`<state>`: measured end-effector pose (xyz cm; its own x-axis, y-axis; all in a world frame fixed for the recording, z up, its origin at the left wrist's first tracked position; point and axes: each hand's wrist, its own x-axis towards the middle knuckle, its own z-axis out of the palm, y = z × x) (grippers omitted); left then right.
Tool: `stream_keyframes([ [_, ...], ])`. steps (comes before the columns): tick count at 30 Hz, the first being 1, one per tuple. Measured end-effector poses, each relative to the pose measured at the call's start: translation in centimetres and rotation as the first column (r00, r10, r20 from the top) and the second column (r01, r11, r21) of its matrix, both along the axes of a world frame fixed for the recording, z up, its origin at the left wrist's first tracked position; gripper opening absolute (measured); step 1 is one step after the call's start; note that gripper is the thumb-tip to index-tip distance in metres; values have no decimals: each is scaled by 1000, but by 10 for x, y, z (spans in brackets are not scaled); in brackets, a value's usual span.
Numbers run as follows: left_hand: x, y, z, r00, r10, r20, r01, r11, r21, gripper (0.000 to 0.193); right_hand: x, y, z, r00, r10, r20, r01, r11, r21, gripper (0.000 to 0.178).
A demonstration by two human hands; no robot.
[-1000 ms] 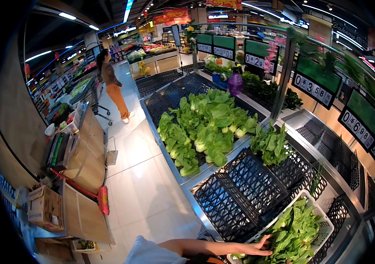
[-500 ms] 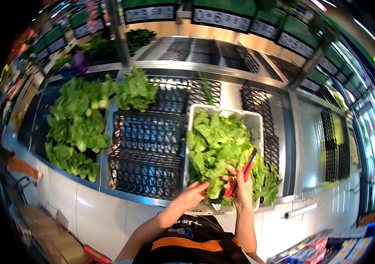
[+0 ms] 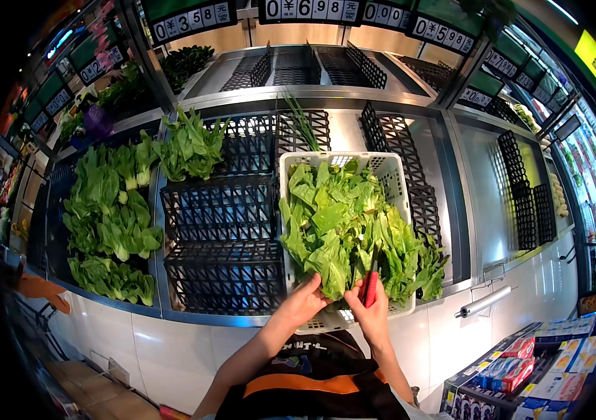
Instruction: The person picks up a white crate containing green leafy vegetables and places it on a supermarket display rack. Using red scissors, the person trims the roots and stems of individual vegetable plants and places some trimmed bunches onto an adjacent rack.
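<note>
In front of me a white perforated plastic crate (image 3: 285, 210) is heaped with loose leafy green lettuce (image 3: 329, 224). My left hand (image 3: 302, 302) is at the crate's near side, its fingers closed on the lower end of a lettuce leaf. Just right of it, my right hand (image 3: 373, 308) grips a red-handled knife (image 3: 370, 288) whose dark, narrow end points away from me over the leaves. The thumbs of both hands come close together beneath the lettuce. Fingers of the right hand are partly hidden behind the handle.
Left of the crate are black slatted racks (image 3: 221, 210) in a metal display counter. Bunches of leafy greens (image 3: 109, 210) fill its left side. Thin green stalks (image 3: 301, 122) lie behind the crate. A roll (image 3: 483, 302) hangs at the counter's front right, above boxed goods (image 3: 511, 367).
My right hand has lowered and turned the knife more upright. Both hands have come closer together, the left closing at the leaf. The view has shifted slightly.
</note>
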<state>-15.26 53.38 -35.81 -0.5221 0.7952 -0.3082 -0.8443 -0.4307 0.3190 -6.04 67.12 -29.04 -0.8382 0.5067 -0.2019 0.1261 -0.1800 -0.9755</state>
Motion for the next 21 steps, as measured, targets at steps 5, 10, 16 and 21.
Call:
stream_keyframes([
  [5, 0, -5, -5, 986, 9, 169, -29, 993, 113, 67, 0, -3, -9, 1000, 3, 8, -4, 998, 55, 33],
  [10, 3, -12, -17, 986, 15, 168, -35, 993, 115, 68, 1, -5, -7, 1000, -6, -4, 6, 993, 118, 34],
  [16, 6, -22, -37, 991, -11, 134, -18, 976, 217, 60, 2, -8, -3, 996, 56, 72, -80, 915, 396, 37],
  [21, 8, -30, -45, 992, 11, 125, -22, 996, 87, 53, 1, -7, -9, 995, 94, -29, -56, 785, 617, 37],
])
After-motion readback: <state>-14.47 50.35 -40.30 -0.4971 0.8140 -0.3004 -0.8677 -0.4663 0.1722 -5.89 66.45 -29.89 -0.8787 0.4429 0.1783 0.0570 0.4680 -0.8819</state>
